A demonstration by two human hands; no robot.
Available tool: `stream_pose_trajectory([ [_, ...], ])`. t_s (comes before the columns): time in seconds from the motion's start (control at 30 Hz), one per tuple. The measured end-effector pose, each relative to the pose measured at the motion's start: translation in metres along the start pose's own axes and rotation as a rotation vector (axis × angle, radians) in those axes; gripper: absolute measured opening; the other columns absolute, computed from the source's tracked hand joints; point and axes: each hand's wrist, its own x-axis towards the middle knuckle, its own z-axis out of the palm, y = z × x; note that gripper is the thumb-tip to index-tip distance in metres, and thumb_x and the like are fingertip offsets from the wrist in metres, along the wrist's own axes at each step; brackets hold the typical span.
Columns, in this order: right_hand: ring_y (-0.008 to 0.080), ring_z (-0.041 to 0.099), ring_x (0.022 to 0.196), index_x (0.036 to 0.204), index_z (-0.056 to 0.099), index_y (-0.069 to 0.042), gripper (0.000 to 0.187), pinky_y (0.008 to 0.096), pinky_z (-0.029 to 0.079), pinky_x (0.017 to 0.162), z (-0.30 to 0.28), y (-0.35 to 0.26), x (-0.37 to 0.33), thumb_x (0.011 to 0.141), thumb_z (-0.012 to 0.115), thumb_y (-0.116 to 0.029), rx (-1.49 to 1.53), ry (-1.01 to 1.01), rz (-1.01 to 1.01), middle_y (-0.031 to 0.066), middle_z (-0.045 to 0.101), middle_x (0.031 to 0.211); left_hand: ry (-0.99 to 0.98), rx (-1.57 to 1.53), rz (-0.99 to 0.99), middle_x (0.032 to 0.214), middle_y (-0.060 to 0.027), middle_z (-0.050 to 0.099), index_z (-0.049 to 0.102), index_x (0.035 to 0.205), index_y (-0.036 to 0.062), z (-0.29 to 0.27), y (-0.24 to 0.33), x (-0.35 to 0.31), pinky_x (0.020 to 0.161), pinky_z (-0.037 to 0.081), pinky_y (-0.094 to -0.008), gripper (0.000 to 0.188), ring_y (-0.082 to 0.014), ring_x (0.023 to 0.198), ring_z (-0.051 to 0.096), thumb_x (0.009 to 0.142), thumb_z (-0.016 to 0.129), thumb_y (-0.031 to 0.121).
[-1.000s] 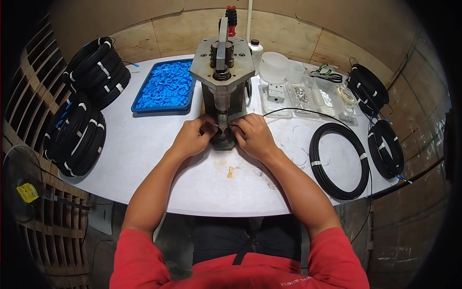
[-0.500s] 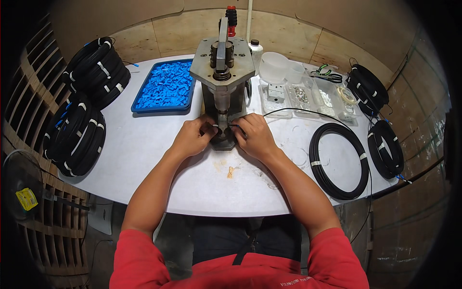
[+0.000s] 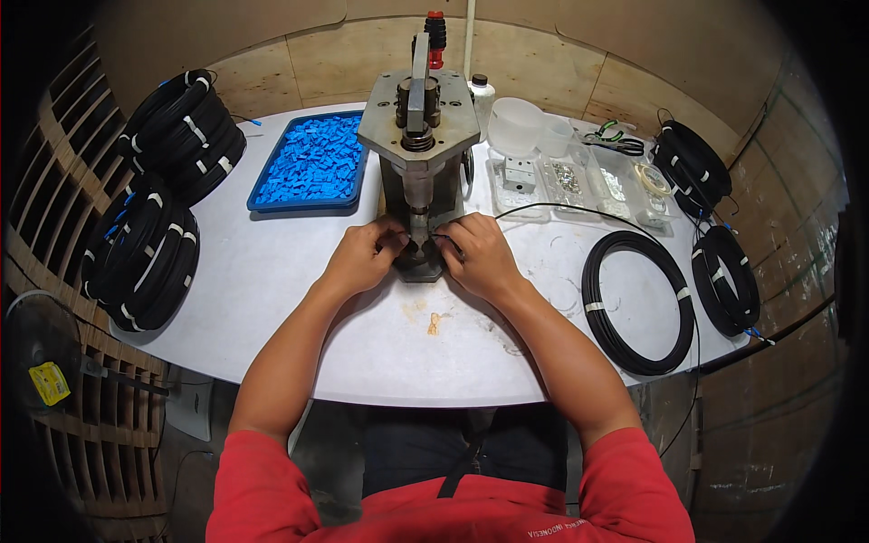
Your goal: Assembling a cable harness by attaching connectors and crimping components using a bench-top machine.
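Observation:
A grey metal hand press (image 3: 419, 127) with a red-tipped lever stands at the middle of the white table (image 3: 272, 290). My left hand (image 3: 360, 259) and my right hand (image 3: 477, 257) meet at the press's base, fingers pinched around a small part under the ram. A thin black cable (image 3: 543, 210) runs from my right hand's fingers toward the right. What exactly the fingertips hold is hidden by the hands.
A blue tray of small blue parts (image 3: 312, 161) lies left of the press. Black cable coils are stacked at far left (image 3: 145, 244) and right (image 3: 724, 276); one large coil (image 3: 638, 303) lies flat. Clear containers and small parts boxes (image 3: 579, 176) sit behind right.

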Motion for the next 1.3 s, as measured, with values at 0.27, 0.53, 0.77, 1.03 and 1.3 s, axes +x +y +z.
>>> stream_pose_trajectory([
  [0.27,0.0308,0.063,0.096,0.098,0.072,-0.007,0.012,0.0414,0.047,0.089,0.0005,0.0008,-0.0001,0.086,0.072,-0.009,0.011,-0.003,-0.001,0.0096,0.068,0.098,-0.002,0.006,0.005,0.085,-0.019,0.074,0.071,0.106,-0.0007,-0.0013,0.0016,0.0,0.075,0.057,-0.0393,0.018,-0.0314,0.077,0.074,0.095,0.066,0.013],
  [0.53,0.0305,0.064,0.095,0.098,0.072,-0.007,0.012,0.0411,0.047,0.089,0.0009,0.0003,-0.0004,0.087,0.072,-0.009,0.007,-0.005,0.004,0.0095,0.068,0.098,0.039,0.049,0.04,0.082,-0.0147,0.075,0.073,0.104,-0.0005,-0.0004,0.0016,-0.0005,0.071,0.055,-0.0341,0.016,-0.0216,0.072,0.071,0.094,0.069,0.012],
  [0.77,0.0305,0.064,0.095,0.098,0.072,-0.007,0.012,0.0411,0.047,0.088,0.0006,0.0003,-0.0007,0.086,0.073,-0.01,-0.002,-0.019,0.009,0.0096,0.068,0.097,0.062,0.078,0.074,0.084,-0.0153,0.075,0.074,0.104,-0.0002,-0.0009,0.0005,-0.0003,0.07,0.055,-0.0351,0.017,-0.024,0.07,0.07,0.093,0.07,0.012],
  [1.03,0.0306,0.064,0.094,0.098,0.072,-0.007,0.012,0.0411,0.048,0.088,0.0009,0.0001,-0.0007,0.086,0.073,-0.009,0.0,-0.007,0.008,0.0093,0.068,0.096,0.068,0.08,0.079,0.085,-0.0161,0.075,0.074,0.104,-0.0001,-0.0011,0.0017,-0.0005,0.071,0.055,-0.0352,0.017,-0.025,0.071,0.07,0.092,0.071,0.012],
  [1.3,0.0304,0.064,0.094,0.097,0.072,-0.007,0.012,0.0408,0.048,0.088,0.0012,0.0001,-0.0007,0.085,0.073,-0.009,0.005,-0.009,0.01,0.0096,0.068,0.095,0.062,0.026,0.045,0.084,-0.0152,0.075,0.073,0.105,0.0014,-0.0011,0.0002,-0.0007,0.072,0.056,-0.0356,0.018,-0.0241,0.072,0.071,0.093,0.071,0.015],
])
